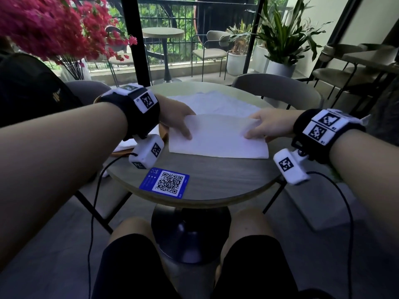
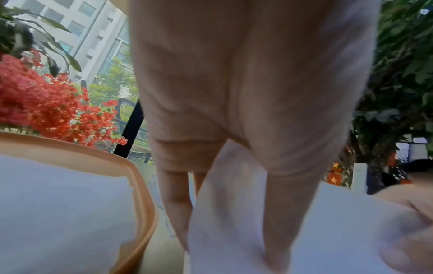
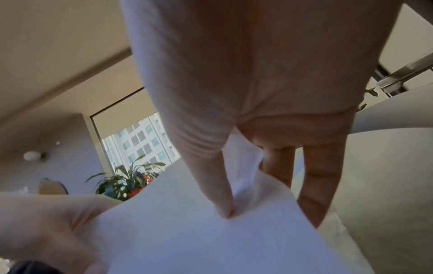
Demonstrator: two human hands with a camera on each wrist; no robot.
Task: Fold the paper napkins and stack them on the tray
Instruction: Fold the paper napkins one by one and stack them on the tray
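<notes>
On the round, matte grey table [image 1: 216, 182], a soft white paper napkin [image 1: 218, 139] lies half-folded into a rectangle. The left hand [image 1: 174, 117] and right hand [image 1: 269, 126] pinch its upper layer between thumb and fingers. Left of it sits a smooth tan tray [image 2: 143, 194] holding white napkins.

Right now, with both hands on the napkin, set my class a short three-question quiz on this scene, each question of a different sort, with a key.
1. True or false: the tray already holds white paper.
2. Which hands grip the napkin? A) left only B) right only C) both
3. Fill in: the blue QR card lies at the table's ____ edge.

Key: 1 true. 2 C: left hand and right hand pinch its side edges. 3 near.
</notes>
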